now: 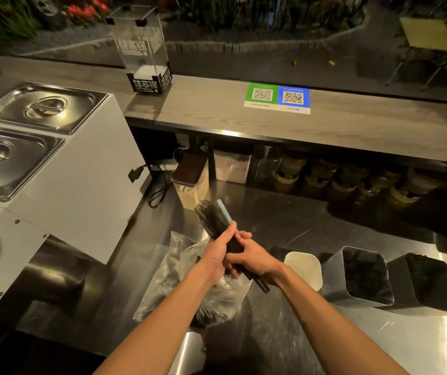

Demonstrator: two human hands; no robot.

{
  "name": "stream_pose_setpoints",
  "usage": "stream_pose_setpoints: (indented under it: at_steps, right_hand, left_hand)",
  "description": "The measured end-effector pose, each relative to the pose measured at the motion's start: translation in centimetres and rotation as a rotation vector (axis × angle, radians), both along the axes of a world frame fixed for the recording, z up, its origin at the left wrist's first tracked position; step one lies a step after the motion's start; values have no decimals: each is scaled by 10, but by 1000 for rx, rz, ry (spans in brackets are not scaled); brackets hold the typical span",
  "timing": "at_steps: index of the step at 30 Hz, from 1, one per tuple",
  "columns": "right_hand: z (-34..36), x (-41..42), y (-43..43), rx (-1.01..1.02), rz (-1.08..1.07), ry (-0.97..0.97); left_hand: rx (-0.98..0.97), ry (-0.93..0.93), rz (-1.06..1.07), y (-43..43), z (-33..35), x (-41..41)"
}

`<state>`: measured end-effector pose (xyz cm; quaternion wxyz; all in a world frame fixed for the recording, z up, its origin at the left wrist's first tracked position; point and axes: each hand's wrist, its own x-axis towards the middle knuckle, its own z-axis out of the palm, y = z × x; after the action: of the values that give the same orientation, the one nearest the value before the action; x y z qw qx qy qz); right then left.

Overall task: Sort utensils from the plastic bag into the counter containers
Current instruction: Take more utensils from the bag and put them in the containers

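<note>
Both hands close round 1 bundle of black utensils (212, 219), held above the plastic bag (168, 277), probably so that loose pieces fall back into it and not onto the steel. The left hand (215, 257) wraps the middle of the bundle with its thumb laid along it. The right hand (256, 259) curls round the handle end just behind, and a few handles poke out beneath its wrist. This 2-handed grip looks meant to square the pieces up before they go anywhere.

The tined heads fan out away from the person, so they look like forks, though how many are in the bundle I cannot tell. 1 pale teal stick (225, 212) lies against the bundle under the left thumb. It seems the odd one out and would likely need separating.

The bag lies crumpled on the steel surface (284, 220), with more dark utensils inside it. To the right, near the right forearm, 3 containers stand in a row within easy reach. These are 1 white container (305, 267), showing nothing dark inside, 1 grey container (357, 277) and 1 dark container (428, 285), both part-filled with black pieces.

Farther left, 2 lidded steel pans (43, 106) sit in a white cabinet (81, 185). On the raised wooden surface (352, 125) behind are 1 clear box (141, 50) and 1 placard (276, 98) with 2 QR codes.
</note>
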<state>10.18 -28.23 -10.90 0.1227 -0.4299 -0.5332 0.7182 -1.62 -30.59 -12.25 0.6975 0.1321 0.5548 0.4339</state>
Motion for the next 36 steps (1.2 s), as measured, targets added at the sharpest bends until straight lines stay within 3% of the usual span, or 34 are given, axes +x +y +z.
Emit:
stream_pose_setpoints:
  at_steps: [6,9,13,17,21,24,31,36]
  right_hand:
    - [-9,21,6,2,-130,32]
    - [-15,32,3,-23,-219,-41]
    - [-24,31,-1,-263,-539,102]
    - [-14,9,-4,-400,-787,224]
    - [-13,20,-10,-338,-729,109]
    - [-12,38,-7,-151,-656,6]
    - [0,89,11,189,-714,46]
    - [17,131,24,237,-673,15]
  left_hand:
    - [-4,24,116,16,8,19]
    - [81,-58,311,24,11,16]
    - [132,-170,460,30,13,14]
    - [97,-79,419,26,5,40]
    - [91,11,351,28,2,48]
    - [80,112,248,22,3,59]
    - [60,211,49,16,5,108]
    - [115,201,-169,12,13,143]
